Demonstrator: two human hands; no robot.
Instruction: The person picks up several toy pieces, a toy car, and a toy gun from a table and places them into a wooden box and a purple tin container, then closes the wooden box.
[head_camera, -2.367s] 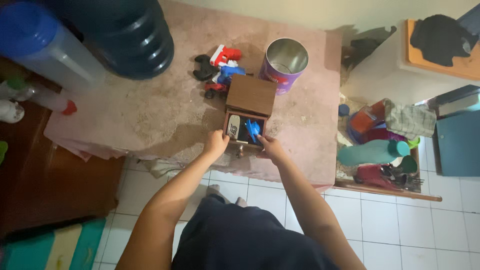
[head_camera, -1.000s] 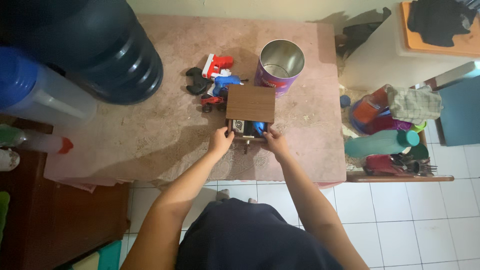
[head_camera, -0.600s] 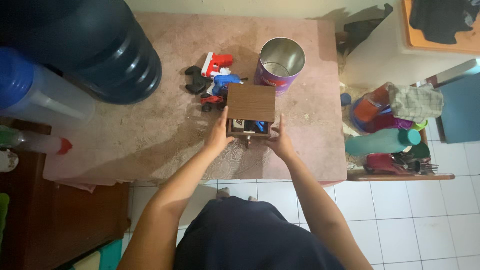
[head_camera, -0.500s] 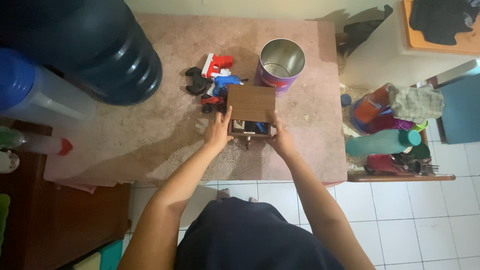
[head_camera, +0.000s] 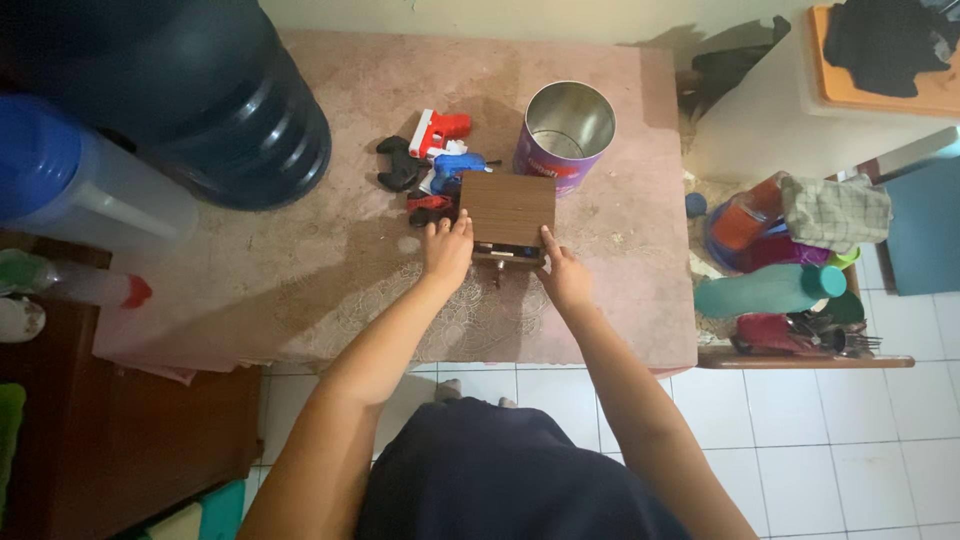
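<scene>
Box: small brown wooden box (head_camera: 508, 207) with a drawer, standing near the middle of our pink tabletop (head_camera: 300, 270); the drawer front faces us and shows only a thin dark gap, with a small knob at its near edge.
Left hand: our left hand (head_camera: 446, 250) rests flat against the box's left near corner, fingers stretched out and pressed to the wood, the grip not curled round anything.
Right hand: our right hand (head_camera: 565, 278) touches the box's right near corner, thumb and fingers spread along the drawer front, the grip likewise loose and flat.
Toys: just beyond the box on the far left lie a red and white toy gun (head_camera: 441, 130), a black game controller (head_camera: 398, 164), a blue toy (head_camera: 455, 166) and a small red toy car (head_camera: 428, 204), bunched together and touching the box's side.
Tin: empty purple metal tin (head_camera: 564, 132), standing upright just past the box's far right corner.
Left side: large dark blue water jug (head_camera: 215, 100) on the tabletop's far left, a clear container with blue lid (head_camera: 70, 180) beside it.
Right side: crowded tray (head_camera: 800, 355) next to the tabletop, holding a teal bottle (head_camera: 768, 290), cutlery and a checked cloth (head_camera: 833, 212).
Floor: white tiles (head_camera: 800, 450) below us.
</scene>
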